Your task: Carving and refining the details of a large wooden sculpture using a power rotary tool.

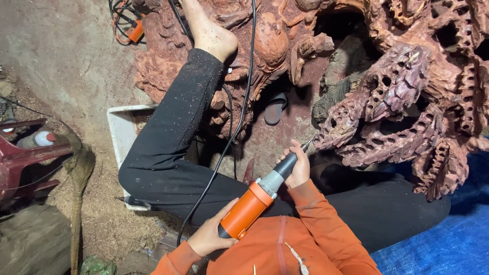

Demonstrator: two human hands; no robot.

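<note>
Left hand (209, 235) grips the orange grinder (257, 201) at its rear; right hand (297, 165) clamps its neck (steadying the tip), bit touching the carved wood (402, 102) at centre-right.

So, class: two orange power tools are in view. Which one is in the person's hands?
The grinder at bottom centre, its tip at the carving; the other tool lies top left.

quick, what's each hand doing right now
Left hand: closed on the grinder body.
Right hand: closed on the grinder's neck.
</note>
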